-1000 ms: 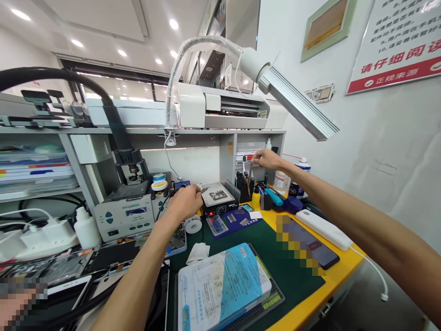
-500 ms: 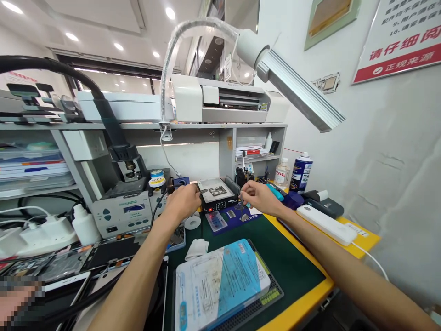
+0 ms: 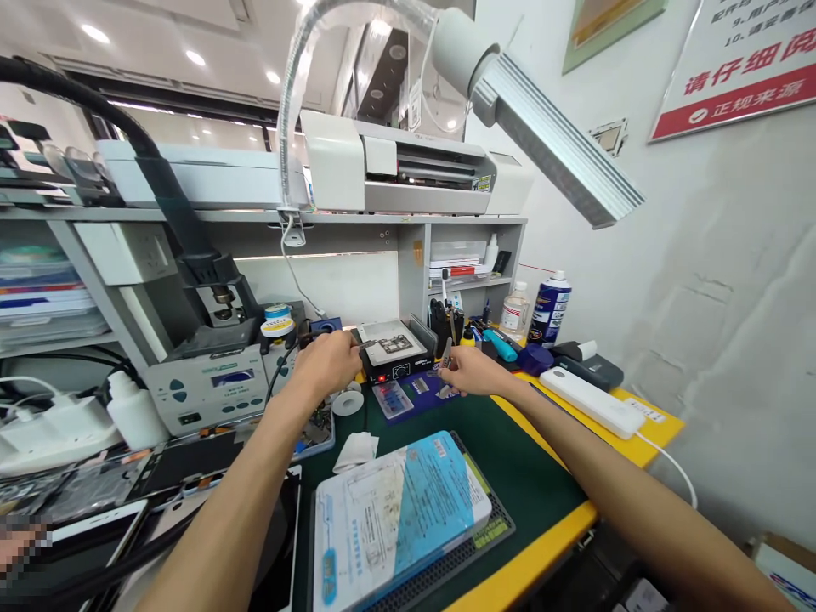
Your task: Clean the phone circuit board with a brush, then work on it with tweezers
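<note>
My left hand (image 3: 326, 362) is closed around a thin tool whose metal tip reaches onto the small black heating platform (image 3: 390, 355), where a circuit board (image 3: 395, 343) lies on a white plate. My right hand (image 3: 470, 371) is pinched on a small metal tool, likely tweezers (image 3: 444, 357), just right of the platform and above a blue mat (image 3: 417, 391) with small parts. Both forearms stretch over the green work mat (image 3: 510, 459).
A soldering station (image 3: 207, 384) and solder spool (image 3: 278, 318) stand to the left, a tape roll (image 3: 348, 402) beside the platform. A blue and white packet (image 3: 399, 514) lies in front. A tool holder (image 3: 446, 323), bottles, spray can (image 3: 549, 308) and white power strip (image 3: 592, 401) line the right. A lamp (image 3: 548, 144) hangs overhead.
My right hand came down from the shelf area at the back to the spot beside the heating platform, now pinching a small tool. My left hand stayed at the platform.
</note>
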Demonstrator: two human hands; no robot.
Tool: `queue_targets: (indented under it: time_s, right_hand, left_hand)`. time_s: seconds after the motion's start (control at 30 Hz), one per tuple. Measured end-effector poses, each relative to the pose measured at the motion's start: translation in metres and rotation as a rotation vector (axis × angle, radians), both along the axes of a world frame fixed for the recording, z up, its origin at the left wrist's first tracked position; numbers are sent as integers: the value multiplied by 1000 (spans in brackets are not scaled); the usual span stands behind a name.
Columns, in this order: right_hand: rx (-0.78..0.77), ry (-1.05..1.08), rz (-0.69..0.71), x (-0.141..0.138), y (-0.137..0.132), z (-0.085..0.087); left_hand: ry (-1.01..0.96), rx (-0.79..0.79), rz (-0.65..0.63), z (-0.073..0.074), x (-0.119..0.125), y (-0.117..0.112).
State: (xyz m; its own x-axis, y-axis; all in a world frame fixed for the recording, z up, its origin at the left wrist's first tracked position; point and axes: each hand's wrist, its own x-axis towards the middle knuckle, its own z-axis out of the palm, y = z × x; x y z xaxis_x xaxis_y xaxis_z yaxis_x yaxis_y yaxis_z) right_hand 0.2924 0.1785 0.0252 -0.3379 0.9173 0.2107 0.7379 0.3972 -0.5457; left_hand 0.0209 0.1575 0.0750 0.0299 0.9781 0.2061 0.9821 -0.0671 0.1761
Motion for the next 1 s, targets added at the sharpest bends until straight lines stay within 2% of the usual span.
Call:
queue_targets:
  time_s: [0.4,0.53,0.63,0.7,0.8,0.87,1.0]
  right_hand:
    - [18,147,-149,22,17,13]
    - [-164,156,-70,25,21,13]
    - [-324,143,-9,15,20,4]
    - [-371,140,21,5,19,0]
    - [-363,140,41,-1,18,0]
    - [-328,113,17,6,20,5]
    - [-222,-47,-141,30,30,9]
  left_hand:
    - [14,10,-1,1,-2,1]
    - [13,15,-6,0,-3,3]
    - [13,17,-11,0,-3,4]
    - [16,18,-17,1,-3,4]
    - [21,18,-21,2,-3,2]
    - [23,23,-17,3,-4,2]
    - [19,37,-13,4,-6,2]
